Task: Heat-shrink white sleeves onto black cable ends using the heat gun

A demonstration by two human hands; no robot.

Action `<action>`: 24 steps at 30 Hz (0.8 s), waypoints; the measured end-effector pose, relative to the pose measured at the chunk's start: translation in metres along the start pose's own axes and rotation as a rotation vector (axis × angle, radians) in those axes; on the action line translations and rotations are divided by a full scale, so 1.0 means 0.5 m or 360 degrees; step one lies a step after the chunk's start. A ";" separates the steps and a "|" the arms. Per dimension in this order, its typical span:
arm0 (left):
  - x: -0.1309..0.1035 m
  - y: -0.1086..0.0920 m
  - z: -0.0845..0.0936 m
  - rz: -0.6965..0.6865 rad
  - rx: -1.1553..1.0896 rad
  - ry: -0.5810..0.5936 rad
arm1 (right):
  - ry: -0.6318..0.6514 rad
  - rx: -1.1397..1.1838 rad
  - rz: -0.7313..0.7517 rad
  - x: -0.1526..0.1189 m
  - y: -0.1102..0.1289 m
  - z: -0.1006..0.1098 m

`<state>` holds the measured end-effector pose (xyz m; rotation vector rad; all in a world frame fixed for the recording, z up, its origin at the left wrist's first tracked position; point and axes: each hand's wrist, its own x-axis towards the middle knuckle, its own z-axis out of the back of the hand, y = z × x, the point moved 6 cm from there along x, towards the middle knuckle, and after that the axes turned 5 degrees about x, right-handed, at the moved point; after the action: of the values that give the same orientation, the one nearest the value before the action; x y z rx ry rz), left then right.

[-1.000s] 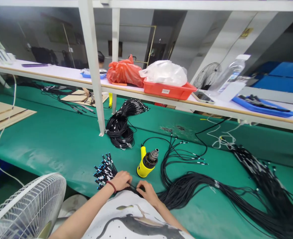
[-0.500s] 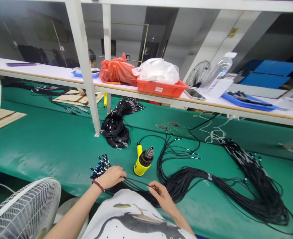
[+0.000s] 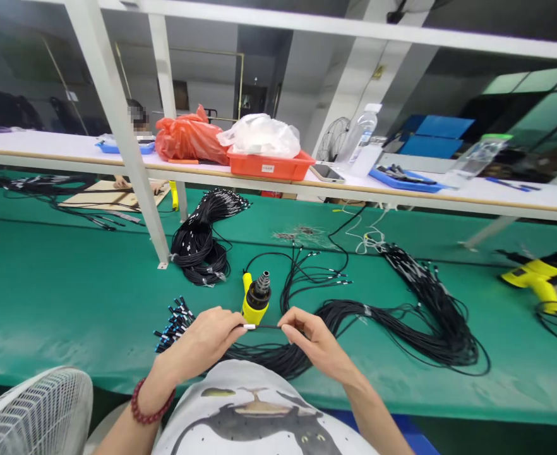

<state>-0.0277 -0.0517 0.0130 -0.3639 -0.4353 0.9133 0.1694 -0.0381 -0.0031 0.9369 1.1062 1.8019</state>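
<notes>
While L hand (image 3: 207, 339) & R hand (image 3: 311, 336) pinch thin black cable (image 3: 268, 327) w/ white sleeve (image 3: 249, 327), lower ctr, red plastic tray (image 3: 250, 167) sits upper ctr. Its white label (image 3: 268, 169) is too small to read.

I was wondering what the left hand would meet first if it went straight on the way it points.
The left hand would probably meet the right hand first, along the cable both hold, though depth is unclear.

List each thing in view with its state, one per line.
Cable: held straight
Left hand: closed on the cable
Right hand: pinching the cable
Near heat gun: standing, nozzle up, power unclear
Red tray: holding white bag
Tall bottle: standing, capped
Phone: lying flat
Near fan: running or not, unclear
</notes>
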 end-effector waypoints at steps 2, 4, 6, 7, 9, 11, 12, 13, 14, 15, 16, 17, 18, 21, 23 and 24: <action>0.009 -0.034 0.003 -0.0063 0.0051 0.0052 | 0.0069 -0.0043 0.0004 -0.008 0.037 -0.003; 0.018 -0.060 0.006 -0.0108 0.0091 0.0059 | 0.0105 -0.0120 0.0016 -0.007 0.067 -0.009; 0.026 -0.070 0.012 -0.0105 0.0151 0.0010 | 0.0068 -0.0168 0.0018 0.001 0.083 -0.010; 0.030 -0.068 0.014 -0.0079 0.0178 -0.0024 | 0.0033 -0.0175 0.0011 0.006 0.086 -0.009; 0.035 -0.057 0.018 -0.0019 0.0182 -0.0073 | -0.0035 -0.0172 -0.0010 0.018 0.084 -0.004; 0.041 -0.044 0.020 0.0020 0.0113 -0.0107 | -0.0075 -0.0175 -0.0034 0.028 0.079 0.002; 0.044 -0.040 0.021 0.0030 0.0063 -0.0115 | -0.0090 -0.0179 -0.0041 0.033 0.077 0.006; 0.049 -0.037 0.022 0.0039 0.0015 -0.0121 | -0.0107 -0.0185 -0.0045 0.037 0.076 0.009; 0.054 -0.035 0.024 0.0056 -0.0030 -0.0122 | -0.0130 -0.0188 -0.0047 0.042 0.076 0.013; 0.060 -0.033 0.025 0.0081 -0.0074 -0.0117 | -0.0159 -0.0188 -0.0048 0.047 0.076 0.018; 0.068 -0.032 0.027 0.0109 -0.0117 -0.0110 | -0.0192 -0.0185 -0.0048 0.052 0.076 0.023; 0.077 -0.031 0.028 0.0136 -0.0158 -0.0103 | -0.0226 -0.0180 -0.0047 0.058 0.076 0.028; 0.087 -0.029 0.029 0.0158 -0.0194 -0.0104 | -0.0260 -0.0174 -0.0045 0.065 0.076 0.033; 0.121 -0.020 0.032 0.0202 -0.0249 -0.0157 | -0.0359 -0.0162 -0.0045 0.087 0.071 0.048; 0.144 -0.010 0.033 0.0235 -0.0266 -0.0217 | -0.0423 -0.0153 -0.0046 0.101 0.066 0.059; 0.154 -0.004 0.032 0.0249 -0.0280 -0.0247 | -0.0449 -0.0147 -0.0047 0.108 0.063 0.064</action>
<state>0.0069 0.0122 0.0435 -0.4951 -0.6389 1.0630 0.1679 0.0118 0.0461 1.0744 0.8489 1.6231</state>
